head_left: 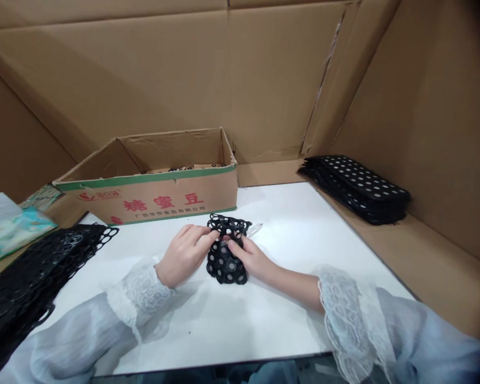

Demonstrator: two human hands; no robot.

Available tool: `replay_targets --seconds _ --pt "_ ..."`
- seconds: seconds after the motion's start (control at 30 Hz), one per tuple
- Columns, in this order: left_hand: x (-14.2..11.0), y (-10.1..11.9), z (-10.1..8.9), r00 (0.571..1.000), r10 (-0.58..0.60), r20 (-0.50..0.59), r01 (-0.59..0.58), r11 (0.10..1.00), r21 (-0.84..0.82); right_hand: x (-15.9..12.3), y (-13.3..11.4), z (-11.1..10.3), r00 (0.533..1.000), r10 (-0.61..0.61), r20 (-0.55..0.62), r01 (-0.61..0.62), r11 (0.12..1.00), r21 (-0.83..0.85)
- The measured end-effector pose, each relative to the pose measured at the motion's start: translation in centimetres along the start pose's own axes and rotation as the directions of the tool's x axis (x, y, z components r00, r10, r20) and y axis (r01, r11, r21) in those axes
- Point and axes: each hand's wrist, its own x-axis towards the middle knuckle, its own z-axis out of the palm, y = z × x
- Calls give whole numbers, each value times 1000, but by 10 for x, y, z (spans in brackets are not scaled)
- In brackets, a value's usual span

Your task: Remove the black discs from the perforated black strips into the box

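Note:
In the middle of the white board, a small folded piece of black fabric with round holes [226,261] lies between my hands. My left hand [187,250] has its fingertips closed on the upper left part of the fabric. From the other side, my right hand [253,256] grips it, the thumb on top and the other fingers mostly hidden behind. A strip of clear plastic [255,230] sticks out past the fabric at the upper right.
Behind my hands stands an open cardboard box [160,197] holding some black holed pieces. A stack of black dotted pieces [358,186] lies at right. At left are a pile of black holed fabric [36,277] and a teal-and-white packet [16,226]. Cardboard walls [176,80] surround the white board [288,325].

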Motion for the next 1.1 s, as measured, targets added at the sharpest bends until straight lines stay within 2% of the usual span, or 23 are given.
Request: replay_targets --seconds 0.07,0.2,0.33,0.43,0.63,0.73,0.83,0.87,0.93,0.97,1.0,1.03,1.07,1.1 --pt "-1 1 3 999 -38 11 38 998 -41 1 1 0 1000 -8 -7 8 1000 6" --pt "4 5 4 971 -227 79 239 936 -258 1 2 -1 999 -35 14 36 999 -6" --pt "6 7 4 950 -266 166 309 885 -350 0 1 -2 997 -20 68 24 998 -62" --pt "1 7 4 950 -268 161 309 883 -352 1 1 -3 996 -15 82 21 997 -77" --pt "-8 4 1 984 -138 113 167 936 -310 1 1 -4 996 -36 80 39 998 -44" --pt "-5 0 -3 972 -178 154 226 889 -399 0 -1 -3 993 -34 113 42 997 -71" --pt "4 -1 -15 940 -295 173 342 828 -445 -1 -4 -1 992 -34 125 46 994 -100" --pt "8 -3 -21 929 -345 135 368 819 -440 -1 -4 0 994 -29 107 41 993 -111" --pt "19 -12 -37 889 -455 -46 393 812 -431 0 -2 0 998 -2 66 11 990 -139" --pt "25 -20 -45 844 -508 -175 397 809 -434 0 -1 0 999 18 51 -11 989 -147" --pt "31 -32 -54 780 -532 -329 386 823 -416 0 0 -1 999 39 38 -33 988 -150" --pt "38 -46 -63 719 -520 -461 387 851 -356 0 1 -1 998 57 29 -53 988 -145" --pt "45 -62 -71 686 -469 -556 404 881 -245 0 2 -2 997 70 24 -66 989 -132" --pt "52 -78 -77 698 -404 -591 434 895 -98 0 2 -2 997 73 21 -70 991 -115"
